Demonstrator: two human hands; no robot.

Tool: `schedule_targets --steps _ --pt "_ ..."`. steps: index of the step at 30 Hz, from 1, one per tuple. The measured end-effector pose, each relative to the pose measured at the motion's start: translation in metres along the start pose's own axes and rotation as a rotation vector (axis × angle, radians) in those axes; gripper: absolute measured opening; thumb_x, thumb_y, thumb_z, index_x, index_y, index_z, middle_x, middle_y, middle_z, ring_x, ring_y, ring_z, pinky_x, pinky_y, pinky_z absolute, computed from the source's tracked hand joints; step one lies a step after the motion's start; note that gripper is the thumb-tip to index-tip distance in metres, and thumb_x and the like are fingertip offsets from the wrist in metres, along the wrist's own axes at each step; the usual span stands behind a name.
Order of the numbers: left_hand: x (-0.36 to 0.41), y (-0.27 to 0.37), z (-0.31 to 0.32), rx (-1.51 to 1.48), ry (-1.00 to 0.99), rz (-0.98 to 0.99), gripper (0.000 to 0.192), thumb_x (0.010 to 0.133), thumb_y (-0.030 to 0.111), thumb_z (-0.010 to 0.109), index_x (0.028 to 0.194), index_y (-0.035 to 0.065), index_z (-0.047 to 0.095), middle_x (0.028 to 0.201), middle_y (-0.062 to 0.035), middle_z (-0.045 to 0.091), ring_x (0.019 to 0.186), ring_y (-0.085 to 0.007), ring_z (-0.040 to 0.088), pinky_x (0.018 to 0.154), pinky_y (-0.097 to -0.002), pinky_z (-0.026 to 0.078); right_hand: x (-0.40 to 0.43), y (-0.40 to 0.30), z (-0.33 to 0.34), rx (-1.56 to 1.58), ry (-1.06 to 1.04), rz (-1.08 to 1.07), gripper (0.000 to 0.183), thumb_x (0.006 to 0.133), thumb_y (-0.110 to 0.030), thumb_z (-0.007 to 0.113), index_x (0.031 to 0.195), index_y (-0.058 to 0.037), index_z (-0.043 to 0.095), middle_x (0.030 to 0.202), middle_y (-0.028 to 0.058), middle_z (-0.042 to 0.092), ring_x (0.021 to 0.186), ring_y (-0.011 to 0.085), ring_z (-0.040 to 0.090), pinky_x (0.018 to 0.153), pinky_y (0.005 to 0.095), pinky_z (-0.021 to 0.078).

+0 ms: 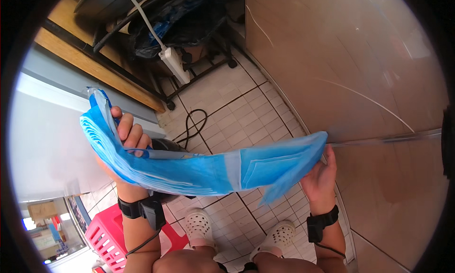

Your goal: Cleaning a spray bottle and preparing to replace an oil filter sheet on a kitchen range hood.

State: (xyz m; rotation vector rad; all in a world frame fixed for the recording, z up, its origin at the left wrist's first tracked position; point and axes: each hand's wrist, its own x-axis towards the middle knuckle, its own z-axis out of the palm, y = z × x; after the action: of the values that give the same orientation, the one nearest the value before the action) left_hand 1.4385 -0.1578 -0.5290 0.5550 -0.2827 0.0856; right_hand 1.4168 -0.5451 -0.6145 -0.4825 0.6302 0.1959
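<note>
A long stack of folded blue sheets (199, 175) with paler edges stretches across the view in front of my body, above the floor. My left hand (131, 131) grips its left part, with fingers curled over the upper edge and crumpled clear plastic film (93, 92) beside them. The layers fan out at that end. At the stack's right end is my right hand (320, 179), holding it from behind, with its fingers partly hidden by the blue material. A loose flap (275, 193) hangs there, blurred.
A white power strip (176, 65) hangs on its cord beside a black wheeled metal frame (202, 77). A dark cable (197, 127) loops over the tiled floor (231, 106). Brown glossy panels (348, 70) stand at right. A pink plastic stool (110, 237) is at lower left.
</note>
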Motion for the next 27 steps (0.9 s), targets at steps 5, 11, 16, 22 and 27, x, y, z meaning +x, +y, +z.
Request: schedule_targets --steps 5,11,16,22,27 --pt "-0.001 -0.012 0.017 0.111 0.257 -0.008 0.048 0.101 0.045 0.040 0.121 0.0021 0.048 0.079 -0.0052 0.047 0.057 -0.0148 0.042 0.050 -0.0283 0.039 0.001 0.013 0.001 -0.253 0.007 -0.136 0.042 0.097 -0.029 0.060 0.130 -0.0048 0.050 0.129 0.0082 0.057 0.116 0.0228 0.056 0.099 0.0393 0.0479" --pt "-0.004 -0.019 0.022 0.163 0.301 -0.044 0.051 0.101 0.048 0.039 0.119 0.0014 0.052 0.081 -0.0066 0.050 0.061 -0.0164 0.046 0.051 -0.0306 0.041 -0.002 0.017 0.006 -0.133 -0.058 -0.025 0.042 0.095 -0.019 0.065 0.131 -0.0080 0.048 0.129 0.0051 0.054 0.119 0.0205 0.052 0.102 0.0371 0.0446" --pt "-0.004 -0.048 0.046 0.506 0.730 -0.149 0.052 0.099 0.051 0.045 0.123 0.0053 0.055 0.100 -0.0083 0.061 0.076 -0.0181 0.057 0.065 -0.0300 0.049 -0.012 0.031 0.015 -0.419 -0.093 -0.248 0.042 0.098 -0.023 0.062 0.133 -0.0056 0.047 0.128 0.0052 0.056 0.118 0.0191 0.053 0.102 0.0357 0.0436" --pt "-0.018 -0.082 0.051 0.846 0.285 -0.517 0.039 0.108 0.033 0.043 0.130 0.0037 0.056 0.107 0.0006 0.063 0.095 -0.0058 0.054 0.088 -0.0229 0.045 -0.026 0.056 0.037 -0.786 -0.357 -0.251 0.061 0.099 -0.031 0.063 0.145 -0.0016 0.035 0.136 0.0089 0.051 0.125 0.0188 0.048 0.106 0.0379 0.0401" --pt "-0.023 -0.102 0.055 0.929 0.176 -0.591 0.058 0.109 0.046 0.030 0.122 -0.0022 0.059 0.112 -0.0078 0.066 0.098 -0.0121 0.062 0.089 -0.0270 0.050 -0.030 0.068 0.041 -0.772 -0.582 -0.251 0.076 0.097 -0.038 0.065 0.150 -0.0013 0.024 0.139 0.0113 0.049 0.124 0.0212 0.050 0.106 0.0364 0.0411"
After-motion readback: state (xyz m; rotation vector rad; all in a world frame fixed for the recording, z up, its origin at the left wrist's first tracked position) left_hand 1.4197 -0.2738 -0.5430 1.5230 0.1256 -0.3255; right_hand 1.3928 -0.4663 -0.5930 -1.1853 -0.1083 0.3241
